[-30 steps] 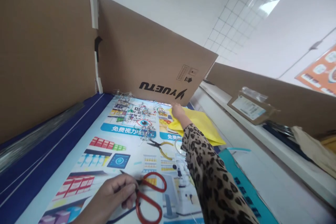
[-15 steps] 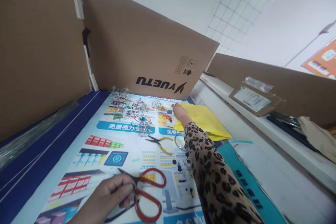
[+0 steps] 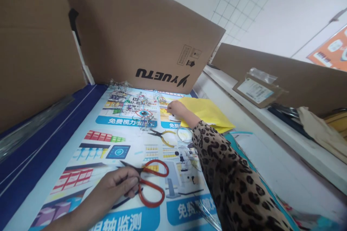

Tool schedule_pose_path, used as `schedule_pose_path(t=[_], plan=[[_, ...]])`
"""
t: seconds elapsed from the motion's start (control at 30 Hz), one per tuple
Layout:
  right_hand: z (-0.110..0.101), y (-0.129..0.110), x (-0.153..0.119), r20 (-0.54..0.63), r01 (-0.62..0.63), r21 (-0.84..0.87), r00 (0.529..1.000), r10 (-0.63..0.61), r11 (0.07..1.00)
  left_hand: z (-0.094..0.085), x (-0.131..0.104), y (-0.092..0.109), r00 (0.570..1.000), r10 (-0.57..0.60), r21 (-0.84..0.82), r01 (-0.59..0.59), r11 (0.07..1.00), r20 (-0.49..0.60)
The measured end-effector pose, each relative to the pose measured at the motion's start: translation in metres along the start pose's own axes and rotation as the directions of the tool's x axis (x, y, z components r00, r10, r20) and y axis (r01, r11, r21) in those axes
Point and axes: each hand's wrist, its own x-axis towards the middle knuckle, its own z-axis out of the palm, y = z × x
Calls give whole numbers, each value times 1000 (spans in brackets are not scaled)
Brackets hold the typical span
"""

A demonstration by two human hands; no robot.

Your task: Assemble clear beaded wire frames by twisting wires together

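My left hand [image 3: 119, 186] is closed around the blade end of a pair of scissors [image 3: 153, 201], near the pivot. Their red handles spread apart to the right, and the dark tips point to the upper left. Farther off, my right hand [image 3: 176, 109] is bent with its fingers drawn together beside a yellow sheet-like piece [image 3: 208, 112]; whatever the fingertips hold is too small to make out. Yellow-handled pliers [image 3: 164, 137] lie below that hand, and a ring of thin wire [image 3: 184, 134] rests by the leopard-print sleeve.
Tangled bits of thin wire [image 3: 146, 122] lie scattered over the printed sheet [image 3: 108, 151]. Tall cardboard panels [image 3: 130, 25] stand behind and to the left. On the white ledge [image 3: 292, 130] at right sits a labelled brown packet [image 3: 256, 90]. A loose wire bundle [image 3: 208, 216] lies at the front.
My right hand has moved left off the yellow piece's edge, its fingers now drawn in. The left hand still holds the scissors. The whole view has shifted slightly.
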Motion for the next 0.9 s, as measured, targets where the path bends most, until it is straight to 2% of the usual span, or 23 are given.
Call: schedule_pose_path(t=[0.1,0.27,0.6,0.73,0.83,0.9], plan=[[5,-17,4,77,24,-13,997,-23,1000,-2,0,-1,1000,18,22,-18,1000,24],[9,-25,14,172,29,-56,985,-19,998,-5,3,-4,994,11,22,-14,1000,111],[4,-43,26,198,-17,-114,979,40,993,-2,1,4,993,26,0,-26,1000,116],[-7,-35,18,104,-22,-67,994,29,997,-1,-1,5,995,15,4,-15,1000,103],[-25,-26,0,-67,-45,9,997,46,999,-1,-4,9,997,0,18,-2,1000,81],[-39,-22,-17,-201,-77,62,976,88,995,-1,-7,13,997,20,26,-22,999,72]])
